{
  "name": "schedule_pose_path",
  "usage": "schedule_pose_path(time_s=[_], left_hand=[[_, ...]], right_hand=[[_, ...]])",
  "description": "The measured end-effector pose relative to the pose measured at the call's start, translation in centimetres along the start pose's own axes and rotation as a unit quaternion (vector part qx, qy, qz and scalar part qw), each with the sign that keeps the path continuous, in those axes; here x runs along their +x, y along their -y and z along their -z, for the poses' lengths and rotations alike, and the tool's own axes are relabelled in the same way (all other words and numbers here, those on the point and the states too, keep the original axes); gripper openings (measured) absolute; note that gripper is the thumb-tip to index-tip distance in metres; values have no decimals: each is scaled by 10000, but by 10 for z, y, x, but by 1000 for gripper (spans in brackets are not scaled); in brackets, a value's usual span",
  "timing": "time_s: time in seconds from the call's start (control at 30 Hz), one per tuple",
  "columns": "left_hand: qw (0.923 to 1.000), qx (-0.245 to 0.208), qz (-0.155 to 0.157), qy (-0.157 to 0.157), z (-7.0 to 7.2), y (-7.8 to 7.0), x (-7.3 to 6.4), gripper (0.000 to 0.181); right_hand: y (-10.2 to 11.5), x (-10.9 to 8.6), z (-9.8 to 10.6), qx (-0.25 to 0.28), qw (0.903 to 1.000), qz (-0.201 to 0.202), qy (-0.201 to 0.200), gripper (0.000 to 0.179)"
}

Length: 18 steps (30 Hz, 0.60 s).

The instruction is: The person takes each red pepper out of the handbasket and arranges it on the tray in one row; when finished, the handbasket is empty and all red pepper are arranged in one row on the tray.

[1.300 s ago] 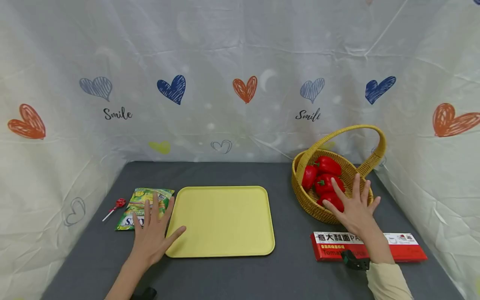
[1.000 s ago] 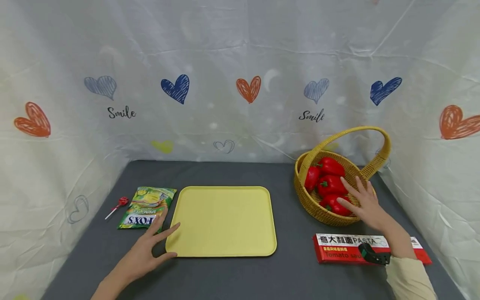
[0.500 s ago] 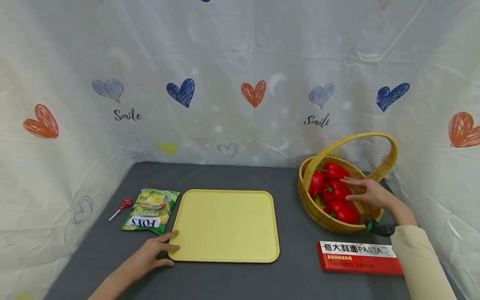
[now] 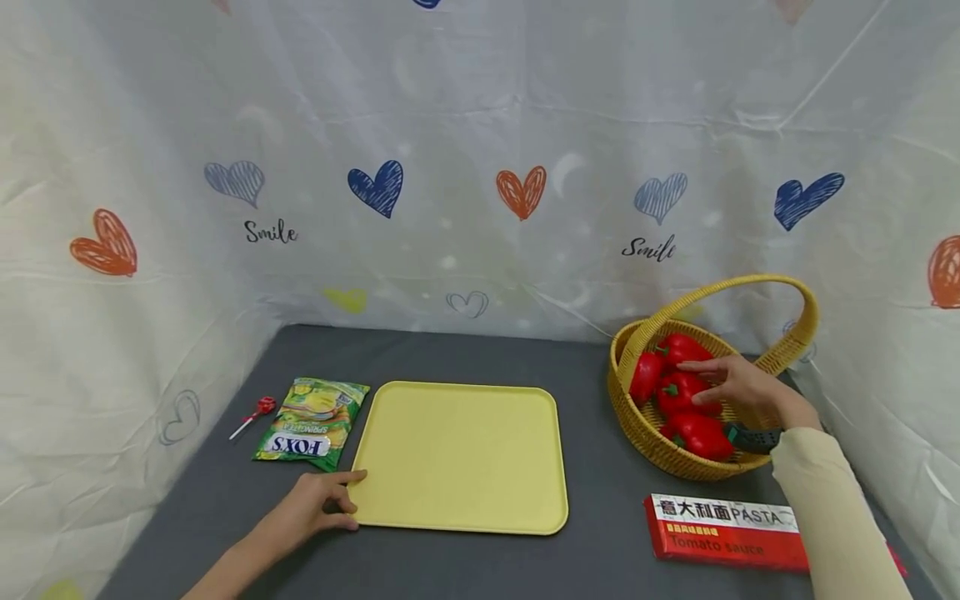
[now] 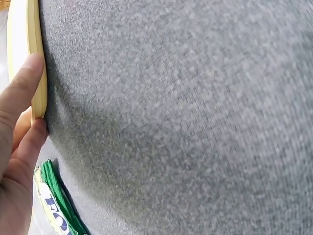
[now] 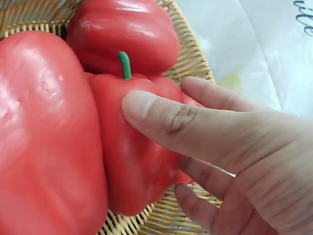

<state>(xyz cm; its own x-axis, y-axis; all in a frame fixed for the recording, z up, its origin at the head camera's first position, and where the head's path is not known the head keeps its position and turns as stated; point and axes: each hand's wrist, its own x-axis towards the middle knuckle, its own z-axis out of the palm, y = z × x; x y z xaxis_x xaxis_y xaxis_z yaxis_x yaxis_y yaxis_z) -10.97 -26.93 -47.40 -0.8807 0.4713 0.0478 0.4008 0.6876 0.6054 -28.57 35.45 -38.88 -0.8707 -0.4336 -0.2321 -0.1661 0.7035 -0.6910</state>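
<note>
Pepper (image 6: 129, 171) looks light, firm and slick; I'd grasp its plump sides. My right hand (image 4: 738, 385) spans it, hold unclear; my left hand (image 4: 311, 507) pinches the tray (image 4: 465, 458).

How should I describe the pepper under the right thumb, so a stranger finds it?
On the grey table, right of the yellow tray, stands a woven basket with four red peppers. The middle pepper lies between the front and back ones; it alone has the thumb of the right hand over it.
</note>
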Motion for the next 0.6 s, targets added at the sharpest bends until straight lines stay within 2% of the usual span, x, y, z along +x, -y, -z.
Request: schedule_pose_path(time_s=[0.07,0.2,0.33,0.5,0.6], left_hand=[[10000,8,30,-65,-1,0,0,12],[9997,-25,6,-223,-2,1,2,12],[9994,-77,-27,-347,-2,1,2,12],[9992,-131,-81,-359,-4,2,0,14],[9991,-162,-87,-394,-6,2,-1,14]], right_hand=[[1,2,0,216,9996,-168,108,64],[2,7,2,65,9992,-365,167,66],[1,9,1,271,9980,-534,220,70],[-2,10,-5,46,9992,-381,130,72],[-7,7,-6,153,9996,-237,73,70]])
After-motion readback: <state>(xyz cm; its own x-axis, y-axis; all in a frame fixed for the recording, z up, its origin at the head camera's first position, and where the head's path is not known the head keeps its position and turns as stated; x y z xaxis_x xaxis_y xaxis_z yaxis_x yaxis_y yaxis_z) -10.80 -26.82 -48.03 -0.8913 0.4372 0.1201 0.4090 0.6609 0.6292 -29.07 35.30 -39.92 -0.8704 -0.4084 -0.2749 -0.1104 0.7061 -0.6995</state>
